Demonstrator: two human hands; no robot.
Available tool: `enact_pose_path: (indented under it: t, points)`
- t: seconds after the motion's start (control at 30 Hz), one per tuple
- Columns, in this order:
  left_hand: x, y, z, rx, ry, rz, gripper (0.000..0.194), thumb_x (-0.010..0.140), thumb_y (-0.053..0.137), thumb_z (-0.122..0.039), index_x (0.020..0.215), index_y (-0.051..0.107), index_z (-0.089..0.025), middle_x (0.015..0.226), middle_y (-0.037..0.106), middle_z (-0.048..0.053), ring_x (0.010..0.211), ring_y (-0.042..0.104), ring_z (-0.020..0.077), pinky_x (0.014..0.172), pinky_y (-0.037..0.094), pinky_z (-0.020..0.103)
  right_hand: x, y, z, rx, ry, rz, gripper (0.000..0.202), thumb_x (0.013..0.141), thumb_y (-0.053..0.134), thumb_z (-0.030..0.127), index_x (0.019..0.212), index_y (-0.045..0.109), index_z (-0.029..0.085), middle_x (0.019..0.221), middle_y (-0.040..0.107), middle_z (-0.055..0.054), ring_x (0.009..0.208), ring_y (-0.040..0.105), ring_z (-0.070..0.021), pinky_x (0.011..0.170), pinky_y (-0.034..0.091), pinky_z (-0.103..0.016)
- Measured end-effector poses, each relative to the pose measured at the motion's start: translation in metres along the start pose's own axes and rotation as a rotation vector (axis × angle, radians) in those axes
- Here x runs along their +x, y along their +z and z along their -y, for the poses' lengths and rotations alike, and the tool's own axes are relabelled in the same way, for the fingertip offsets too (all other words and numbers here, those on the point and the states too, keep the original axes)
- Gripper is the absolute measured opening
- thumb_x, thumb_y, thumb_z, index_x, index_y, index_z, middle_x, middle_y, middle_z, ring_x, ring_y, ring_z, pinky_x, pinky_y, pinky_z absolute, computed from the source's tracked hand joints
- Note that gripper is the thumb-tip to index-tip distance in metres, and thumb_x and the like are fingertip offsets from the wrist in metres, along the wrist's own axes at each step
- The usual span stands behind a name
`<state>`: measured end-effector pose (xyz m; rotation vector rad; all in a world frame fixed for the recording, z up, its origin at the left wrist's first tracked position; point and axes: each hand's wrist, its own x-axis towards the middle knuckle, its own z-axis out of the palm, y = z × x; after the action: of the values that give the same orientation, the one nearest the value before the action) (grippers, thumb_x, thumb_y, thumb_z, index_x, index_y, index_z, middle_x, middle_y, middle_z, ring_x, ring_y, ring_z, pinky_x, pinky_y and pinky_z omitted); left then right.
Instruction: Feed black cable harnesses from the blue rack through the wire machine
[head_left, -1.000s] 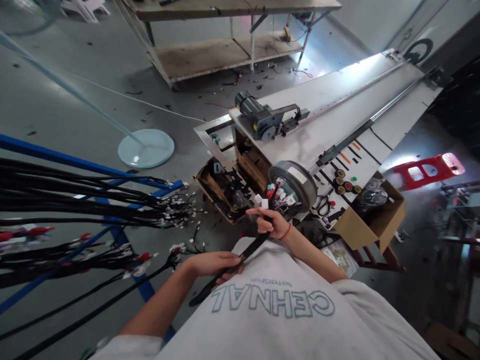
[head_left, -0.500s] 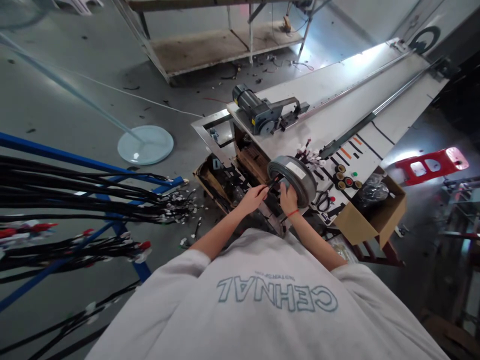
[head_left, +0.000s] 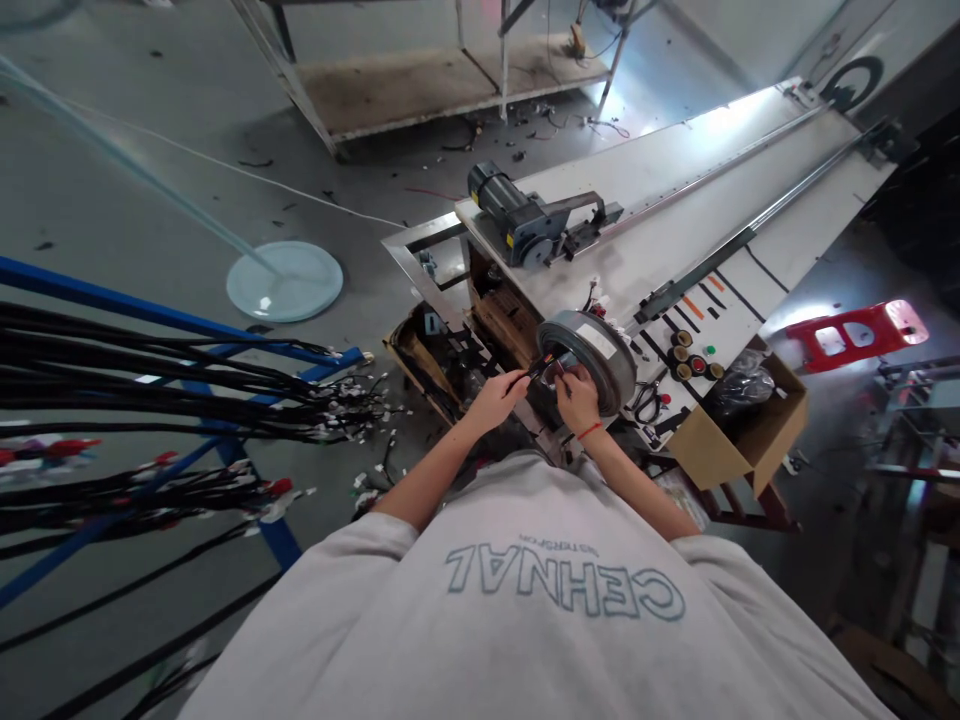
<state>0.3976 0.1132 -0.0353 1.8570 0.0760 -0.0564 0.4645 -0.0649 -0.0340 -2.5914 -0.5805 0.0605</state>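
My left hand (head_left: 496, 402) is closed on a black cable (head_left: 537, 368), whose thin coloured wire ends stick out toward the right. Close beside those ends, my right hand (head_left: 577, 398) has its fingers bent in a pinch; what lies between them is too small to make out. A red band circles that wrist. Both hands work in front of a thick grey round drum (head_left: 621, 372) with a white label (head_left: 595, 341), at the near end of the long table. Behind the drum, a few small white and red connectors (head_left: 598, 300) show, partly hidden.
A motor (head_left: 501, 200) is mounted on the long white table (head_left: 675, 180). Tape rolls (head_left: 681, 355) and scissors (head_left: 646, 400) lie right of the drum, beside an open cardboard box (head_left: 709, 445). Black cable bundles (head_left: 150, 375) hang on a blue rack (head_left: 97, 292) at left.
My right hand's fingers have drawn into a pinch nearer the wire ends. Fewer connectors show behind the drum. The left hand keeps the cable, shifted slightly left.
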Motion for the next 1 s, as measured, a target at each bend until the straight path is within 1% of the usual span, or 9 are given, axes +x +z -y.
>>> enact_pose_path:
  t: [0.1,0.17,0.27,0.4,0.53,0.67,0.8,0.9,1.0]
  points:
    - [-0.010,0.007,0.010,-0.028,0.003,0.034,0.053,0.094,0.036,-0.051,0.112,0.064,-0.010,0.079,0.067,0.003,0.068,0.057,0.0146,0.065,0.045,0.024,-0.006,-0.003,0.006,0.119,0.047,-0.088,0.034,0.095,0.041,0.029,0.062,0.045,0.022,0.060,0.052,-0.001,0.060,0.048,-0.0154,0.063,0.038,-0.026]
    - [-0.015,0.013,0.019,0.006,-0.006,0.072,0.053,0.094,0.036,-0.049,0.115,0.064,-0.009,0.084,0.069,0.006,0.073,0.061,0.0167,0.070,0.047,0.026,-0.004,-0.008,0.015,0.186,0.023,-0.180,0.038,0.097,0.039,0.034,0.060,0.038,0.023,0.056,0.045,0.002,0.055,0.043,-0.0135,0.060,0.035,-0.026]
    - [-0.019,0.020,0.031,0.084,-0.021,0.123,0.052,0.094,0.036,-0.046,0.117,0.064,-0.009,0.086,0.071,0.009,0.075,0.064,0.0192,0.074,0.048,0.029,0.007,-0.012,0.027,0.258,-0.011,-0.245,0.040,0.098,0.038,0.039,0.061,0.037,0.023,0.058,0.047,0.002,0.057,0.045,-0.0130,0.062,0.038,-0.025]
    - [-0.020,0.020,0.037,0.103,-0.015,0.126,0.049,0.095,0.036,-0.043,0.118,0.064,-0.010,0.086,0.073,0.008,0.076,0.065,0.0192,0.076,0.050,0.030,0.014,-0.009,0.024,0.371,-0.079,-0.085,0.031,0.097,0.039,0.040,0.080,0.056,0.021,0.081,0.065,-0.006,0.080,0.061,-0.0171,0.076,0.046,-0.029]
    - [-0.019,0.019,0.032,0.099,0.010,0.106,0.046,0.095,0.037,-0.041,0.114,0.066,-0.010,0.094,0.074,0.010,0.083,0.067,0.0204,0.081,0.051,0.031,-0.001,-0.010,0.012,0.214,-0.238,-0.008,0.027,0.097,0.041,0.033,0.095,0.066,0.020,0.115,0.067,-0.008,0.118,0.055,-0.0207,0.104,0.036,-0.037]
    - [-0.025,0.019,0.019,0.159,0.034,0.050,0.042,0.092,0.044,-0.041,0.108,0.069,-0.012,0.101,0.074,0.011,0.088,0.068,0.0219,0.085,0.050,0.031,-0.001,-0.010,0.009,-0.003,-0.166,0.005,0.032,0.097,0.042,0.028,0.082,0.069,0.021,0.101,0.071,-0.007,0.111,0.058,-0.0214,0.101,0.036,-0.036]
    - [-0.035,0.020,0.008,0.269,0.062,0.055,0.038,0.092,0.047,-0.041,0.110,0.068,-0.015,0.102,0.074,0.010,0.089,0.068,0.0211,0.086,0.051,0.031,0.017,-0.007,0.019,-0.105,0.021,0.157,0.044,0.099,0.040,0.031,0.065,0.065,0.020,0.078,0.069,-0.009,0.087,0.063,-0.0211,0.086,0.043,-0.033]
    - [-0.029,0.030,0.000,0.424,0.040,-0.071,0.038,0.094,0.042,-0.034,0.121,0.062,-0.015,0.117,0.068,0.012,0.106,0.063,0.0231,0.097,0.047,0.036,0.011,-0.026,0.034,-0.003,-0.092,0.193,0.032,0.095,0.046,0.029,0.072,0.067,0.021,0.084,0.070,-0.008,0.094,0.062,-0.0218,0.089,0.044,-0.035]
    - [0.004,0.057,-0.013,0.605,0.093,-0.136,0.045,0.090,0.048,-0.027,0.132,0.053,-0.011,0.140,0.051,0.018,0.133,0.043,0.0291,0.112,0.032,0.046,-0.009,-0.070,0.036,0.223,-0.307,0.040,0.021,0.092,0.048,0.028,0.088,0.068,0.023,0.107,0.068,-0.007,0.113,0.056,-0.0220,0.098,0.042,-0.038]
